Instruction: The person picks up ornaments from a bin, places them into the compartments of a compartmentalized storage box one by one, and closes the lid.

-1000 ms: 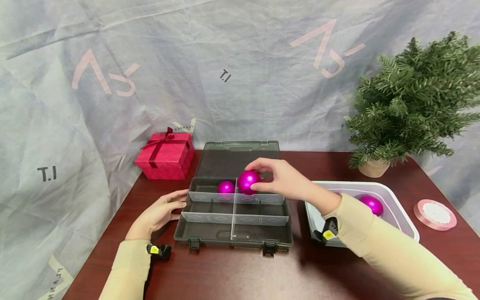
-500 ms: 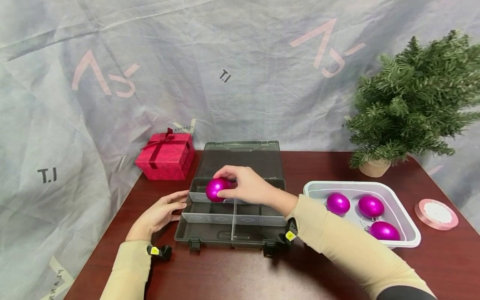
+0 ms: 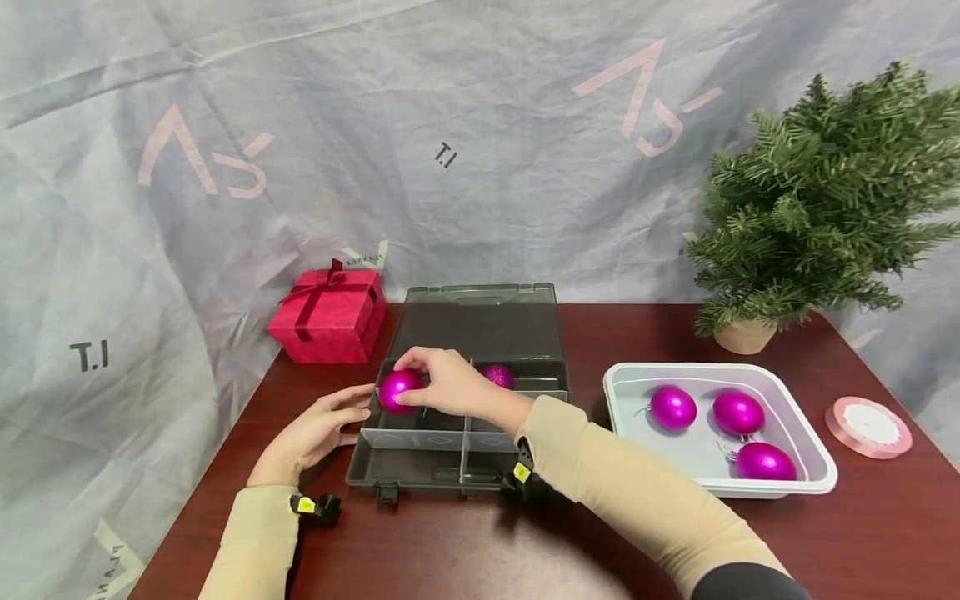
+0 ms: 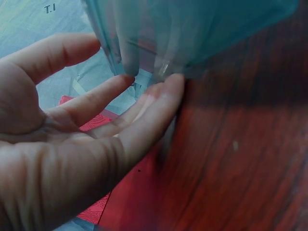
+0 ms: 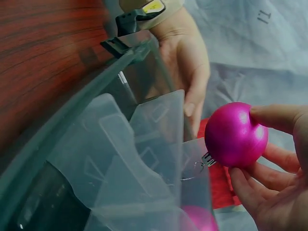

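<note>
My right hand point(image 3: 453, 383) pinches a shiny magenta Christmas ball point(image 3: 400, 391) between thumb and fingers, above the back left of a dark divided plastic box point(image 3: 408, 461). In the right wrist view the ball's silver cap and wire hook point(image 5: 208, 159) point toward the box dividers. Part of another magenta ball point(image 5: 199, 219) shows below, inside the box. A glittery ball point(image 3: 498, 376) sits in the back right compartment, partly behind my right hand. My left hand point(image 3: 324, 427) touches the box's left side with extended fingers point(image 4: 156, 115).
A white tray point(image 3: 720, 485) on the right holds three magenta balls. Pink ribbon roll point(image 3: 868, 427) lies beyond it. At the back stand a red gift box point(image 3: 330, 315) and a small artificial tree point(image 3: 817, 208). The divided box's lid point(image 3: 480, 325) lies folded back.
My right hand has carried the ball leftward across the box to its back left. The glittery ball and the tray's balls have come into view. My left hand stays put.
</note>
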Demonstrator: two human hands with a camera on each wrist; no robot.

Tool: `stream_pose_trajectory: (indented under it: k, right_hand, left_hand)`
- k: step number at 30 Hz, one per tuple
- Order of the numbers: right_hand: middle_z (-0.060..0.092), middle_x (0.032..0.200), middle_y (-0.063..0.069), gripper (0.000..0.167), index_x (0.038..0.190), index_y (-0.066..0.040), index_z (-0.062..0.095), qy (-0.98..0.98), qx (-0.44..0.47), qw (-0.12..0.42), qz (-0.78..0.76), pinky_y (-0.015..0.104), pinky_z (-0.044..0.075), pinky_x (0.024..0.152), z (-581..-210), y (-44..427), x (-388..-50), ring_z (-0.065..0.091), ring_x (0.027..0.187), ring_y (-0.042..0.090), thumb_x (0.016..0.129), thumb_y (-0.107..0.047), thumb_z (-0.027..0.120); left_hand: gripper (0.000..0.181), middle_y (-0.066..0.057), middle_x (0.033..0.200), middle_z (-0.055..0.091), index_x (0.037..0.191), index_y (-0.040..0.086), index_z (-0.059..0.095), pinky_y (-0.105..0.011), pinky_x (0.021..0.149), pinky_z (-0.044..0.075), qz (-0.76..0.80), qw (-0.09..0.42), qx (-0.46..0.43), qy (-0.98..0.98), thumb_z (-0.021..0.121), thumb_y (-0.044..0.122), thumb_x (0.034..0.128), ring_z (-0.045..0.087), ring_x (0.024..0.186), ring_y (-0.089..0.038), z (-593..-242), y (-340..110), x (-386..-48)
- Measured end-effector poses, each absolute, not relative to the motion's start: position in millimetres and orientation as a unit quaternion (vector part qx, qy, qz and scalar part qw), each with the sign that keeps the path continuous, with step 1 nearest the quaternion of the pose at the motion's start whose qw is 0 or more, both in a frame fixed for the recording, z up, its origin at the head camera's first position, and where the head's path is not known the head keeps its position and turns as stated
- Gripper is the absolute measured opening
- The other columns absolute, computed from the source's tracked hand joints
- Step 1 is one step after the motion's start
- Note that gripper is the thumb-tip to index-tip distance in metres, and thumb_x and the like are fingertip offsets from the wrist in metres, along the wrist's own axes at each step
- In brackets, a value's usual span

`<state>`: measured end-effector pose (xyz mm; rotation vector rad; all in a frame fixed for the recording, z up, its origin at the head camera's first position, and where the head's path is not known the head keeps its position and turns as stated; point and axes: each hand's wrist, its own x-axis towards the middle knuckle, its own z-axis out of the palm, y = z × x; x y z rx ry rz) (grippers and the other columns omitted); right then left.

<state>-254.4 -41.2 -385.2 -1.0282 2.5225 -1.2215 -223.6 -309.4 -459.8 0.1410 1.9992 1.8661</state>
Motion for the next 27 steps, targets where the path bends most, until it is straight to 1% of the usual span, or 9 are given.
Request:
stream_pose_trajectory:
  k: [4,6,11,15,22,27]
  right_hand:
    - [0.071,0.117,0.002,0.038,0.119,-0.012,0.068,0.847,-0.328,0.090,-0.409,0.026,0.049,0.089,-394.0,-50.0,-255.4,0.065,0.107,0.012,0.088,-0.027,0.083]
    - [0.072,0.118,0.003,0.038,0.119,-0.012,0.068,0.848,-0.327,0.091,-0.408,0.026,0.049,0.089,-397.2,-53.4,-254.6,0.065,0.107,0.013,0.087,-0.026,0.083]
    - [0.073,0.115,0.003,0.037,0.117,-0.012,0.068,0.854,-0.338,0.073,-0.388,0.022,0.049,0.086,-405.8,-59.4,-253.4,0.065,0.104,0.011,0.086,-0.024,0.084]
    - [0.073,0.112,0.001,0.036,0.116,-0.011,0.068,0.860,-0.349,0.061,-0.366,0.021,0.048,0.086,-410.8,-63.1,-252.4,0.065,0.103,0.009,0.086,-0.023,0.084]
    - [0.067,0.116,0.000,0.035,0.117,-0.012,0.071,0.881,-0.357,0.046,-0.306,0.027,0.045,0.094,-412.9,-66.3,-248.7,0.060,0.109,0.014,0.086,-0.021,0.083]
    - [0.065,0.118,0.000,0.034,0.117,-0.012,0.071,0.883,-0.360,0.048,-0.297,0.027,0.045,0.096,-414.5,-67.0,-249.0,0.059,0.112,0.016,0.086,-0.019,0.082]
  left_hand:
    - [0.057,-0.010,0.143,0.050,0.155,-0.001,0.035,-0.051,0.098,0.047,0.667,0.200,0.047,0.716,0.055,0.010,0.1027,0.051,0.124,-0.024,-461.0,-310.4,-224.9]
    - [0.058,-0.009,0.143,0.051,0.155,-0.001,0.036,-0.050,0.098,0.047,0.667,0.198,0.044,0.717,0.056,0.011,0.1025,0.052,0.124,-0.023,-461.2,-310.9,-225.2]
    - [0.060,-0.009,0.143,0.052,0.156,-0.003,0.032,-0.050,0.098,0.048,0.668,0.201,0.050,0.715,0.056,0.012,0.1025,0.053,0.122,-0.021,-460.8,-311.0,-224.6]
    - [0.061,-0.008,0.141,0.053,0.156,-0.005,0.031,-0.050,0.098,0.048,0.670,0.204,0.059,0.712,0.056,0.012,0.1028,0.055,0.120,-0.020,-461.0,-312.0,-223.3]
    - [0.060,-0.010,0.141,0.053,0.156,-0.006,0.030,-0.051,0.098,0.048,0.676,0.204,0.070,0.704,0.055,0.009,0.1029,0.059,0.118,-0.018,-460.2,-311.7,-223.7]
    - [0.060,-0.011,0.142,0.053,0.156,-0.006,0.030,-0.051,0.098,0.048,0.675,0.204,0.073,0.705,0.055,0.009,0.1030,0.060,0.118,-0.017,-458.9,-310.9,-223.4]
